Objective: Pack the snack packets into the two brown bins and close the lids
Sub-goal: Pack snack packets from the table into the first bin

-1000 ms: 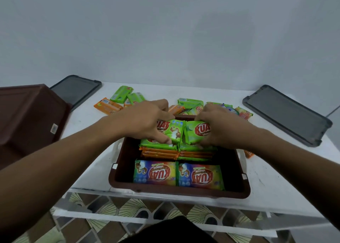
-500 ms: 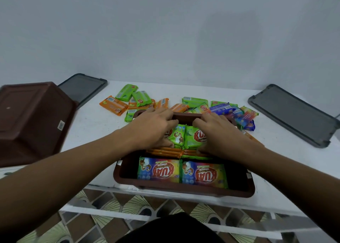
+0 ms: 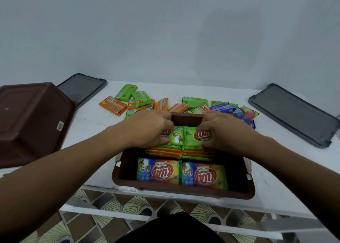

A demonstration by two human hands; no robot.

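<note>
Packets (image 3: 177, 138) (green) sit in left grip (image 3: 147, 127), right grip (image 3: 221, 129).

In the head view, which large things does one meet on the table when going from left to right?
overturned brown bin → left grey lid → open brown bin → right grey lid. Left out, overlapping that bin: loose packets, left hand and right hand gripping green packets.
</note>
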